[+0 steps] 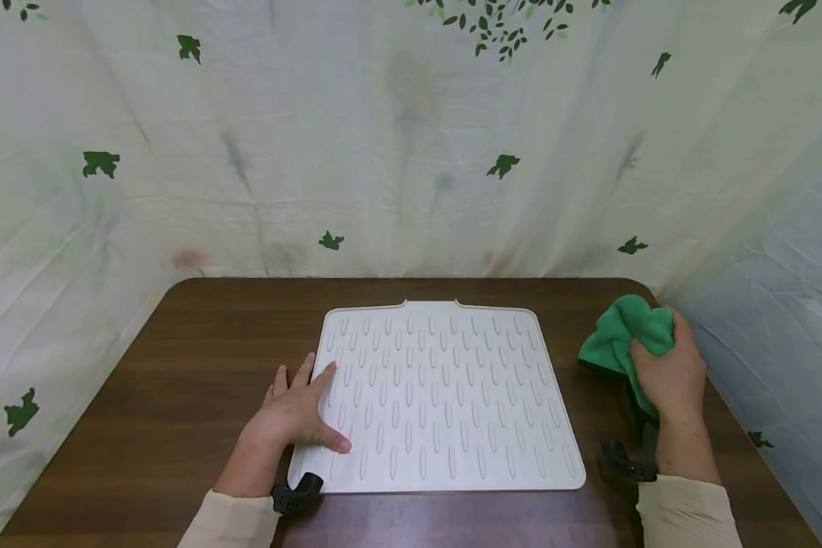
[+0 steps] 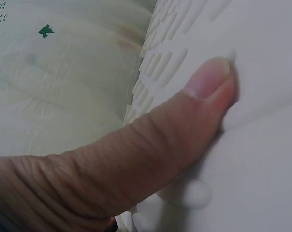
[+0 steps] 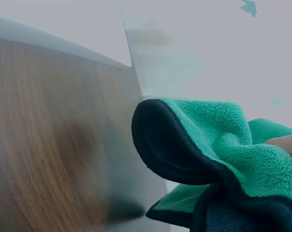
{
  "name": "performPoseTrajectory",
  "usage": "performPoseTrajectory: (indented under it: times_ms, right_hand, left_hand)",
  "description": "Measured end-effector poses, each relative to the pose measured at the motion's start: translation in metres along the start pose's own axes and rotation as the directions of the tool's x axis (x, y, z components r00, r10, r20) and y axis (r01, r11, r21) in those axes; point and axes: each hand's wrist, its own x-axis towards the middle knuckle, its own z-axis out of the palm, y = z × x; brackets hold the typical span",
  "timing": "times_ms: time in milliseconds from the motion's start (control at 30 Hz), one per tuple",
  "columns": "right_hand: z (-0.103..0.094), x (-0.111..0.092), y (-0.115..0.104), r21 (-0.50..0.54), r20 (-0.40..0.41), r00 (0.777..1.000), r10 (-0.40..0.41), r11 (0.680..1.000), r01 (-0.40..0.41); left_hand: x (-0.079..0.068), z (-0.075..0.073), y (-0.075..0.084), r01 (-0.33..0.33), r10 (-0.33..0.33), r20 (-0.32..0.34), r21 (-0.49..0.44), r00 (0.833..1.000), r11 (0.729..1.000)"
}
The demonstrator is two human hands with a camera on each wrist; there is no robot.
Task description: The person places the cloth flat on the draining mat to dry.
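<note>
A white rectangular mat [image 1: 438, 396] with rows of raised oval ridges lies on the brown table. My left hand [image 1: 294, 415] rests at the mat's left edge, fingers spread, with the thumb [image 2: 184, 116] laid over the ridged surface. To the right of the mat, my right hand [image 1: 674, 373] grips a bunched green cloth [image 1: 630, 331]. Close up in the right wrist view, the cloth [image 3: 223, 130] is fluffy green with a dark edge and a dark underside, and it hangs above the wood. Most of the right fingers are hidden behind the cloth.
The brown wooden tabletop [image 1: 212, 365] extends on both sides of the mat. A pale curtain [image 1: 383, 152] with green leaf prints rises behind the table's far edge and along both sides. Each wrist wears a black band [image 1: 294, 493].
</note>
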Motion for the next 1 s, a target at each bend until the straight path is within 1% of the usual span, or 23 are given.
performPoseTrajectory:
  times_ms: [267,467,867,1000]
  right_hand:
    - [-0.001,0.000,-0.006,0.098,-0.083,0.994,0.075,0.993,-0.067]
    - [-0.002,-0.001,-0.010,0.164,-0.133,0.987,0.090,0.984,-0.068]
    - [-0.003,-0.004,-0.017,0.197,-0.151,0.983,0.101,0.978,-0.070]
    - [-0.002,-0.006,-0.022,0.207,-0.162,0.983,0.083,0.977,-0.048]
  left_hand:
    - [0.000,0.000,0.000,0.002,-0.003,0.006,0.013,1.000,1.000]
    - [0.001,0.000,-0.001,0.000,0.000,0.005,0.013,1.000,1.000]
    - [0.001,0.001,-0.001,0.005,-0.005,0.005,0.011,1.000,1.000]
    - [0.001,0.001,-0.001,0.001,-0.001,0.000,0.012,1.000,1.000]
